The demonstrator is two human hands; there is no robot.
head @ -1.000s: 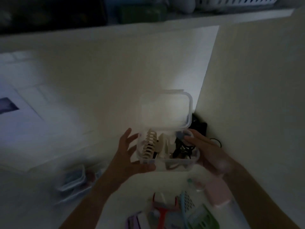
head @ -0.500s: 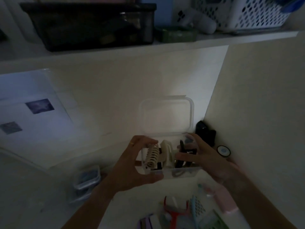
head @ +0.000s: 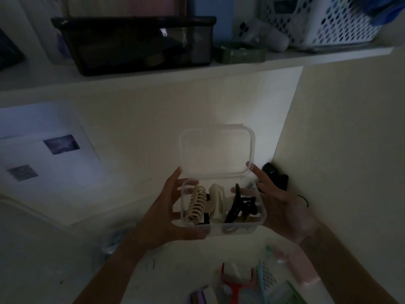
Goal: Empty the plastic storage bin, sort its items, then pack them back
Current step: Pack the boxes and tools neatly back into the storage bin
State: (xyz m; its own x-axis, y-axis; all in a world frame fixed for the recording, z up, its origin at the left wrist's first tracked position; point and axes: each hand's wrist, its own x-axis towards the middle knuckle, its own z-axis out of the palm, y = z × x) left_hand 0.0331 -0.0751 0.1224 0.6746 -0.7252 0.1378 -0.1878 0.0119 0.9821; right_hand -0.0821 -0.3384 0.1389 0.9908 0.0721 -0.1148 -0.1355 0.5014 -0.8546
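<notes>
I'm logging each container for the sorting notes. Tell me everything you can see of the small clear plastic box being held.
The clear plastic box is small, rectangular and round-cornered, its hinged lid standing open at the back. It is held up between the left hand and right hand. Inside stand a beige claw clip, a cream clip and a black clip.

Place: my dim room at home, a storage corner.
Top of frame: shelf (head: 285,60) with dark bin (head: 140,44), white perforated basket (head: 333,25).
Bottom right: combs (head: 269,284) on my bench (head: 175,279).
</notes>
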